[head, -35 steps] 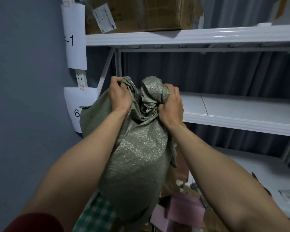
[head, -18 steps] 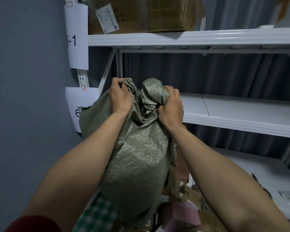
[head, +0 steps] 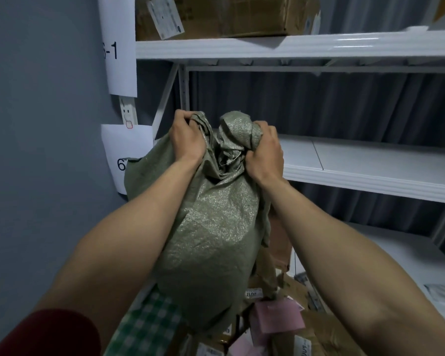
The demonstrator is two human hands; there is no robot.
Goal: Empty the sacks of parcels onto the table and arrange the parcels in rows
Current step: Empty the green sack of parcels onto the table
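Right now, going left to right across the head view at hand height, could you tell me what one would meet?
Grey wall → paper label → left hand → green sack → right hand → white shelf.

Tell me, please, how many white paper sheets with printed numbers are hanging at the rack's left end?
2. The upper sheet, reading "6-1", hangs beside the top shelf; the lower sheet hangs below it, partly hidden behind the green sack.

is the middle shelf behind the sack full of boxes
No, the middle shelf behind the green sack shows only bare white surface; the cardboard box sits on the shelf above.
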